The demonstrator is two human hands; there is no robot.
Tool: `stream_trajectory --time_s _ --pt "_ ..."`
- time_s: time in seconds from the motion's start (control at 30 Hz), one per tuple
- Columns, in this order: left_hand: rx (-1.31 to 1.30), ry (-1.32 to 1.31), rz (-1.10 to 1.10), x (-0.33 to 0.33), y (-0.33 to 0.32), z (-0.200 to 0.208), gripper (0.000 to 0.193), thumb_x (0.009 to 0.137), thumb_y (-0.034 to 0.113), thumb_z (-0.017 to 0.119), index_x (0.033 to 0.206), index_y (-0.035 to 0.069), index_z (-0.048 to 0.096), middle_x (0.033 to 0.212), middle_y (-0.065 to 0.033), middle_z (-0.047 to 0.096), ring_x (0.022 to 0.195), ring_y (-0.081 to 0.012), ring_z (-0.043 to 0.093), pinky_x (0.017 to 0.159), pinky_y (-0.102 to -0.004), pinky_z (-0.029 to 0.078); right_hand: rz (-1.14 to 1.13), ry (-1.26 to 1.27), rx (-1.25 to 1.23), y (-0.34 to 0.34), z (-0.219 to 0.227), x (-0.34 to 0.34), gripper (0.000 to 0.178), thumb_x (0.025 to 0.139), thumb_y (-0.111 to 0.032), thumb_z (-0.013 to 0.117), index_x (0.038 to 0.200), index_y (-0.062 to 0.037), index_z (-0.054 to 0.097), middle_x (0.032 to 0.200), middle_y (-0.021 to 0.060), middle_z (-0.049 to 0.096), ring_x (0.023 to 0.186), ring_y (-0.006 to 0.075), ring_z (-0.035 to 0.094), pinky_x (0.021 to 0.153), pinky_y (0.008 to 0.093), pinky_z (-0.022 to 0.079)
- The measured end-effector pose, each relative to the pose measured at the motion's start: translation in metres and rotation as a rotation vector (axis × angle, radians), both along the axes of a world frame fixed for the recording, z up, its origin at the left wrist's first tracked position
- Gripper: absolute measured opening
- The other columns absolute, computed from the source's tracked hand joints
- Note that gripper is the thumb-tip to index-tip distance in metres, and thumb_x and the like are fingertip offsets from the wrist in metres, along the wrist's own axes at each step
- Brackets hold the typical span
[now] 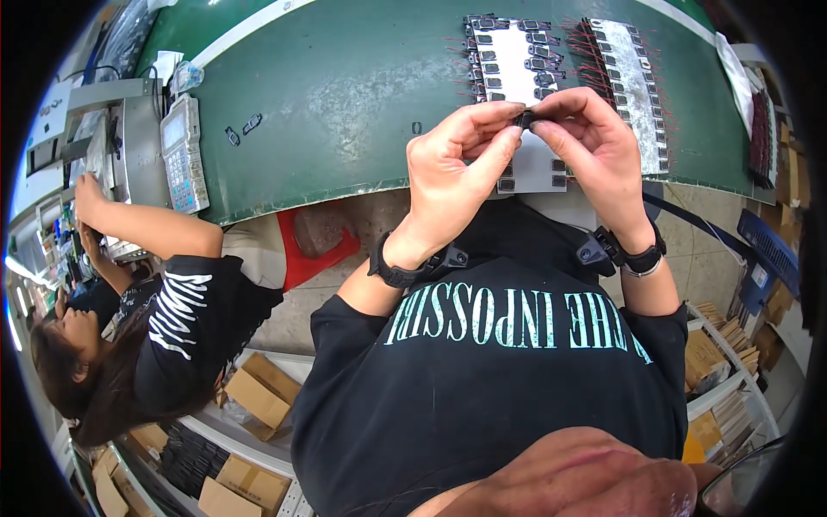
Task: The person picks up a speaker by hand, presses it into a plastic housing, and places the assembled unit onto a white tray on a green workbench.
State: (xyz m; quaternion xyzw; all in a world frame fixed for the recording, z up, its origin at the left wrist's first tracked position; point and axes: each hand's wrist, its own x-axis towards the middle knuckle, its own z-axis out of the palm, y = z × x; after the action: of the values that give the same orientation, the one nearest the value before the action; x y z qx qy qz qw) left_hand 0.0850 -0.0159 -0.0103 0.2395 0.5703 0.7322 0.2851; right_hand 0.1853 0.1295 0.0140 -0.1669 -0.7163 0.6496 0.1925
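Between the fingertips of both hands is a small black part (526,119), mostly covered by the fingers, so its exact kind does not show. My left hand (452,168) pinches it from the left with thumb and forefinger, and my right hand (600,146) pinches it from the right. Both are raised over the near edge of the green table (336,95). Beneath and beyond them lies a white sheet (513,52) lined with small black rectangular parts, some with thin red wires. Farther right is a grey-white board (622,65) edged with similar wired parts.
Loose black pieces (251,124) and a small black frame (417,127) lie on the table's left half. A keypad device (179,155) stands at the left, where a co-worker (181,319) reaches toward equipment. Cardboard boxes (258,392) fill shelves behind; a blue plastic object (767,258) is at right.
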Motion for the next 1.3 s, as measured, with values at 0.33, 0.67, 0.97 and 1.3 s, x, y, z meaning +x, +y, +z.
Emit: stream_trajectory --time_s 0.33,0.67,0.97,1.3 --pt "0.006 -0.029 -0.016 -0.004 -0.001 -0.001 0.024 0.09 -0.001 0.068 0.114 -0.004 0.064 0.104 -0.0091 0.071 0.092 -0.0118 0.069 0.082 -0.0237 0.057 0.096 -0.046 -0.088 0.003 0.002 -0.001 0.02 0.091 -0.002 0.066 0.111 0.0011 0.063 0.102 0.0047 0.067 0.095 0.0101 0.065 0.086 0.0242 0.053" --pt "-0.014 -0.089 0.006 -0.007 -0.003 0.003 0.016 0.088 -0.001 0.07 0.102 -0.004 0.062 0.097 -0.0087 0.071 0.088 -0.0111 0.069 0.081 -0.0237 0.056 0.072 -0.119 -0.06 -0.006 0.006 -0.004 0.016 0.094 -0.001 0.062 0.109 0.0021 0.063 0.103 0.0054 0.066 0.09 0.0123 0.065 0.081 0.024 0.052" --pt "-0.187 0.264 0.034 0.012 -0.014 -0.002 0.015 0.084 0.001 0.073 0.096 -0.001 0.065 0.091 -0.0087 0.072 0.085 -0.0126 0.071 0.077 -0.0266 0.057 -0.014 -0.015 0.637 -0.024 0.002 0.01 0.018 0.088 0.002 0.063 0.105 0.0023 0.061 0.095 0.0093 0.065 0.084 0.0166 0.065 0.075 0.0279 0.051" --pt "-0.138 0.868 0.138 -0.002 -0.004 -0.011 0.02 0.077 0.003 0.078 0.095 0.004 0.069 0.093 -0.0084 0.072 0.087 -0.0265 0.071 0.081 -0.0366 0.057 -0.138 -0.188 0.825 0.017 -0.021 0.011 0.015 0.083 -0.002 0.069 0.099 -0.0038 0.068 0.094 0.0079 0.064 0.087 0.0247 0.062 0.077 0.0335 0.05"
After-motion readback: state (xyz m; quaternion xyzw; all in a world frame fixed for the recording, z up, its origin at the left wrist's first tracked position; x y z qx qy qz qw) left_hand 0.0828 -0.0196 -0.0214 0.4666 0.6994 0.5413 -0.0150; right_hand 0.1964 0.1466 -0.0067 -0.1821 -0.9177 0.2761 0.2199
